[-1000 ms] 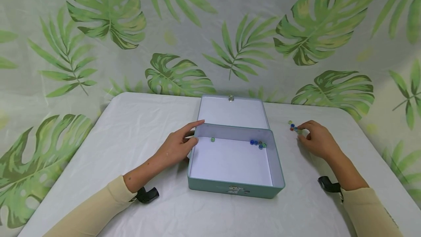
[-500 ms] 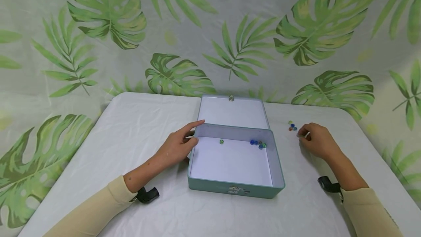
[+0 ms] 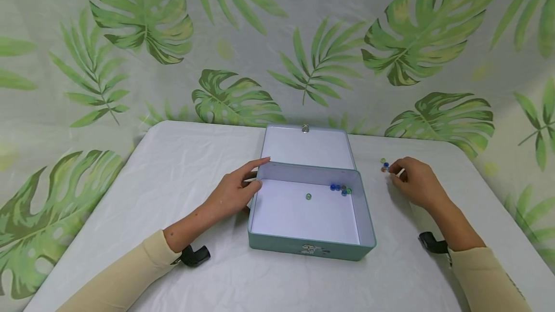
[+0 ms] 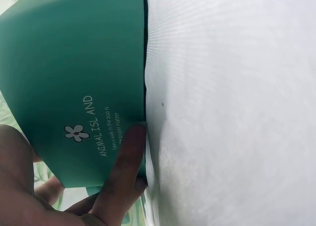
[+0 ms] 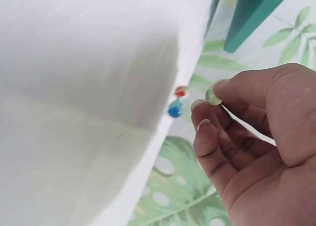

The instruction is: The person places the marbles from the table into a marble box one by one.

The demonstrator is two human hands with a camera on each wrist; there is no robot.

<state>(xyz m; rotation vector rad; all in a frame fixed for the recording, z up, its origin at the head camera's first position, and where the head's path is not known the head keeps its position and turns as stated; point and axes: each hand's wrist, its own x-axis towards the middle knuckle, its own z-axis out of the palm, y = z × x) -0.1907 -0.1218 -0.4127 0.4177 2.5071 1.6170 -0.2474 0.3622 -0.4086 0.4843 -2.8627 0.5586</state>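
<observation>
A green tin box point(image 3: 312, 251) lies with its lid folded back, the white inside facing up. My left hand point(image 3: 231, 191) touches its left wall near the back corner; in the left wrist view one finger presses flat on the lettered side point(image 4: 89, 87). A greenish marble point(image 3: 309, 196) is alone on the box floor, and several blue, brown and green marbles point(image 3: 338, 187) cluster at the back right. To the right of the box, my right hand point(image 3: 416, 182) pinches a clear yellowish-green marble point(image 5: 213, 96). Beside its fingertips lie a red marble point(image 5: 180, 91) and a blue marble point(image 5: 175, 109).
A yellow-green marble point(image 3: 383, 160) sits just behind the others on the white-covered table point(image 3: 195, 153). The open lid point(image 3: 308, 146) reaches almost to the table's back edge. A leaf-patterned cloth point(image 3: 243, 32) hangs behind. Each wrist wears a black camera mount point(image 3: 195, 256).
Inside the box the lone greenish marble has rolled right and towards the front. My right hand has shifted slightly left and back, closer to the loose marbles. My left hand keeps its place.
</observation>
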